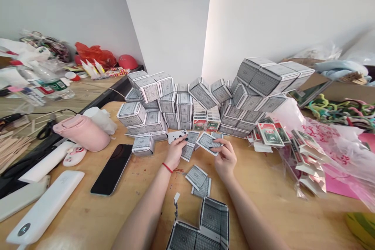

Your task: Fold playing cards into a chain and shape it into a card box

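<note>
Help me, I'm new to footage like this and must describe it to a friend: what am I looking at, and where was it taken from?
There's no machine, only a person working bare-handed, filmed by one camera worn on their head, looking forward and down. The right hand pinches a patterned card; the left hand touches other cards, one face-up, though its grip is unclear. Loose cards and a phone lie on the wooden table; farther back stand stacked blocks covered in card backs.
</note>
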`<state>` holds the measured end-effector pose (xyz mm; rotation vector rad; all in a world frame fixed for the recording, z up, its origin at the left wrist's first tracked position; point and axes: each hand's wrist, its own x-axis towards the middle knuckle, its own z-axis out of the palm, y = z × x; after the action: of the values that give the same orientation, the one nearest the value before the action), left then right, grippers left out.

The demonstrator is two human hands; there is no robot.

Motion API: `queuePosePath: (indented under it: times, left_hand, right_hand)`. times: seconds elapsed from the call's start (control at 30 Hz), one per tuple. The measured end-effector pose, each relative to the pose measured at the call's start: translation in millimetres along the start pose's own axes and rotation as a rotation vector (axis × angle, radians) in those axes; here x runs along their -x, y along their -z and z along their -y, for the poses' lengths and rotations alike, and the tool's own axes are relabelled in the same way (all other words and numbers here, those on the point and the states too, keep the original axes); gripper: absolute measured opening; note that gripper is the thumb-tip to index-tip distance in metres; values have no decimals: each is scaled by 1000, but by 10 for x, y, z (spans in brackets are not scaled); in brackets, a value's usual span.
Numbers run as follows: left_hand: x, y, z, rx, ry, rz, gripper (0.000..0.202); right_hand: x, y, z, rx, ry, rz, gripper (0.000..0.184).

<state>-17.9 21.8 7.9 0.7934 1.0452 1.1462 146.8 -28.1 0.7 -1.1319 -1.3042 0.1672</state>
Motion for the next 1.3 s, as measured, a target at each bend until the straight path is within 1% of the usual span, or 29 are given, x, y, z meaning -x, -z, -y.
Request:
queuePosePath:
  times: [0.23,0.37,0.53,0.77,0.87,0.97,1.17,1.3]
  left_hand:
    - [-28,18,44,-23,-18,3,28]
    - [-45,30,63,-55,-53,-8,35]
    - [-27,30,47,-69,-55,45,39]
    - [41,50,-48,-156,50,111,52]
    - [71,67,-102,-204,70,188,57]
    - [86,74,-126,-231,55,254,55]
    - [79,63,-98,-260,56,230,45]
    - [93,55,-124,-330,26,262,40]
  right_hand:
    - [8,-18,-9,-34,-3,52,28]
    - [2,-12,0,-36,-5,79,29]
    - [-9,4,-1,-45,-14,111,28]
    - [-14,23,-72,-98,-80,153,27]
    - [-10,20,-96,-127,-96,186,26]
    - [-15,11,-116,-171,-138,219,25]
    - [-56,14,-167,-283,-264,306,22]
    - [-64,18,-175,-328,-302,356,22]
